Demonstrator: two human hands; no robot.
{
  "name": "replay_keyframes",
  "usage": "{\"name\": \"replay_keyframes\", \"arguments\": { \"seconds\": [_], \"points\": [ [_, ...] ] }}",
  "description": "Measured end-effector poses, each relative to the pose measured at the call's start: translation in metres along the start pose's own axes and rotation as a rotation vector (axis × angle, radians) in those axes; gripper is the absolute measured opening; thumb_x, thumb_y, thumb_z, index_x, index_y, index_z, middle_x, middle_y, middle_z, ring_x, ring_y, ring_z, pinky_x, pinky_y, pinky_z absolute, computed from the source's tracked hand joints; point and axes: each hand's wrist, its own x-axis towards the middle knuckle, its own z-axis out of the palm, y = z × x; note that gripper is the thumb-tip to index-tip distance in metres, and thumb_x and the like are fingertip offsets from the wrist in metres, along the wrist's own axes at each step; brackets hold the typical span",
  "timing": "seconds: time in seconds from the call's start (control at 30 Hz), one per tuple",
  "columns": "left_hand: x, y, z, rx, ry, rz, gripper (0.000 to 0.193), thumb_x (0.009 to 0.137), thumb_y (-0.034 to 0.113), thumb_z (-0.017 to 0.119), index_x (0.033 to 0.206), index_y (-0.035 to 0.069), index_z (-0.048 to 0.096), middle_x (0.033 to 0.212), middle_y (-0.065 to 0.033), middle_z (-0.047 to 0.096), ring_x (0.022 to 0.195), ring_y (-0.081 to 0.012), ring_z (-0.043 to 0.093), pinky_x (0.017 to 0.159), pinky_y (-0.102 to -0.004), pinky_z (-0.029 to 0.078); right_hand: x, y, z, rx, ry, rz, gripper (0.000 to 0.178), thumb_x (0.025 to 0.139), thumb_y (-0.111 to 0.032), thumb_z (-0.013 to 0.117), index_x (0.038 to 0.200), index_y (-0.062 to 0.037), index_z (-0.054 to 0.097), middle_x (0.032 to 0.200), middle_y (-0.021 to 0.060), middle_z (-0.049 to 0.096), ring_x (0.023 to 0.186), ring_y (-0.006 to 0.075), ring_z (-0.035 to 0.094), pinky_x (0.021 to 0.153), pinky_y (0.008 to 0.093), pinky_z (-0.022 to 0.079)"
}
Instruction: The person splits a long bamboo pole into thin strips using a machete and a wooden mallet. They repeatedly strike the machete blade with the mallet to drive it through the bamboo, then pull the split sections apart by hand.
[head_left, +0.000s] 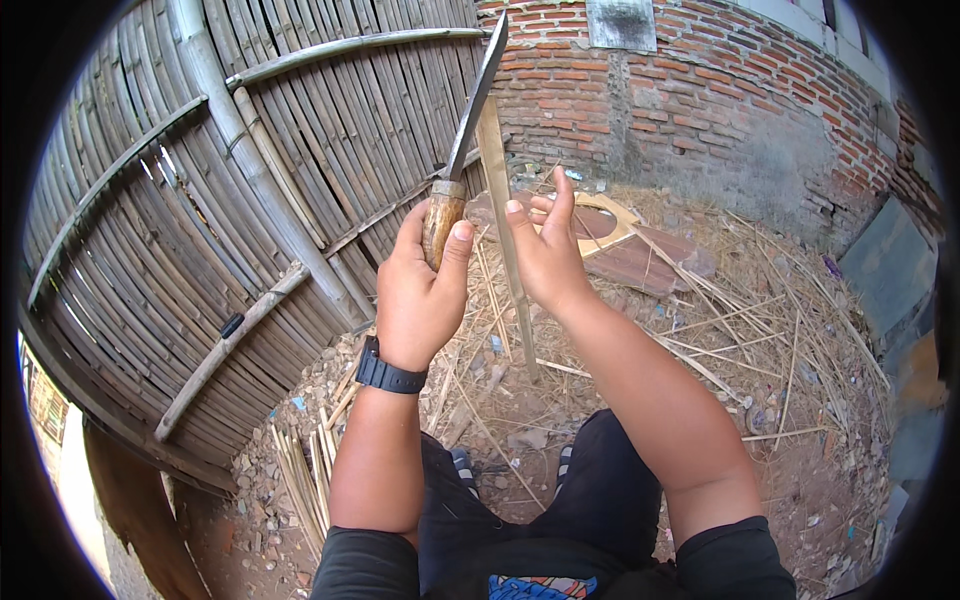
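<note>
My left hand (418,285) is closed around the wooden handle (441,222) of a large machete (479,95). Its long dark blade points up and slightly to the right. My right hand (550,255) is beside a long, flat bamboo strip (506,205), with the fingers raised and apart. The thumb tip overlaps the strip's edge; whether it presses on the strip I cannot tell. The strip stands nearly upright between my hands, its upper end close to the blade and its lower end over the ground. A black watch (390,370) is on my left wrist.
A bamboo-slat wall (130,210) rises on the left, and a brick wall (555,90) stands at the back. Thin bamboo strips (735,340) litter the ground on the right. A bundle of strips (300,475) lies by my left arm. Flat brown boards (640,262) lie ahead.
</note>
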Motion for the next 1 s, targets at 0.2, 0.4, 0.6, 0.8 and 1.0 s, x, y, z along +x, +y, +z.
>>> {"name": "replay_keyframes", "arguments": {
  "seconds": [0.2, 0.4, 0.6, 0.8, 1.0],
  "points": [
    [-0.010, 0.012, -0.022, -0.255, -0.052, -0.098, 0.045, 0.099, 0.027, 0.060, 0.133, -0.003, 0.053, 0.072, -0.0010, 0.058, 0.056, -0.0071, 0.057, 0.049, -0.0219, 0.046, 0.027, 0.060, 0.009, -0.279, -0.039, -0.129, 0.074, 0.092, -0.035, 0.066, 0.148, -0.0031, 0.029, 0.141, 0.0279, 0.043, 0.132, 0.0399, 0.044, 0.109, 0.0458, 0.037],
    [-0.019, 0.006, -0.039, -0.204, -0.011, -0.067, 0.045, 0.102, 0.031, 0.055, 0.132, -0.003, 0.052, 0.070, 0.0013, 0.053, 0.052, -0.0041, 0.049, 0.046, -0.0194, 0.041, 0.021, 0.052, 0.031, -0.266, -0.118, -0.092, 0.032, 0.093, -0.032, 0.066, 0.096, -0.0010, 0.059, 0.075, 0.0188, 0.062, 0.073, 0.0368, 0.063, 0.066, 0.0462, 0.045],
    [-0.020, -0.001, -0.046, -0.255, 0.011, -0.037, 0.050, 0.103, 0.028, 0.055, 0.139, -0.004, 0.046, 0.070, 0.0016, 0.052, 0.050, -0.0035, 0.047, 0.045, -0.0191, 0.040, 0.014, 0.046, 0.039, -0.309, -0.028, -0.123, 0.033, 0.093, -0.032, 0.067, 0.089, -0.0009, 0.058, 0.067, 0.0185, 0.061, 0.066, 0.0397, 0.061, 0.060, 0.0463, 0.045],
    [-0.021, -0.004, -0.051, -0.291, -0.005, -0.035, 0.049, 0.102, 0.025, 0.057, 0.140, -0.004, 0.047, 0.070, 0.0016, 0.054, 0.049, -0.0028, 0.047, 0.044, -0.0194, 0.039, 0.016, 0.047, 0.041, -0.308, -0.047, -0.124, 0.032, 0.093, -0.032, 0.067, 0.090, -0.0011, 0.059, 0.067, 0.0186, 0.061, 0.066, 0.0386, 0.061, 0.060, 0.0455, 0.045],
    [-0.022, -0.005, -0.049, -0.274, -0.013, -0.027, 0.049, 0.103, 0.027, 0.053, 0.141, -0.003, 0.045, 0.067, 0.0016, 0.051, 0.048, -0.0034, 0.046, 0.044, -0.0188, 0.039, 0.013, 0.044, 0.039, -0.296, -0.063, -0.116, 0.030, 0.093, -0.031, 0.067, 0.094, -0.0010, 0.061, 0.069, 0.0170, 0.062, 0.066, 0.0350, 0.063, 0.061, 0.0441, 0.045]
  ]
}}
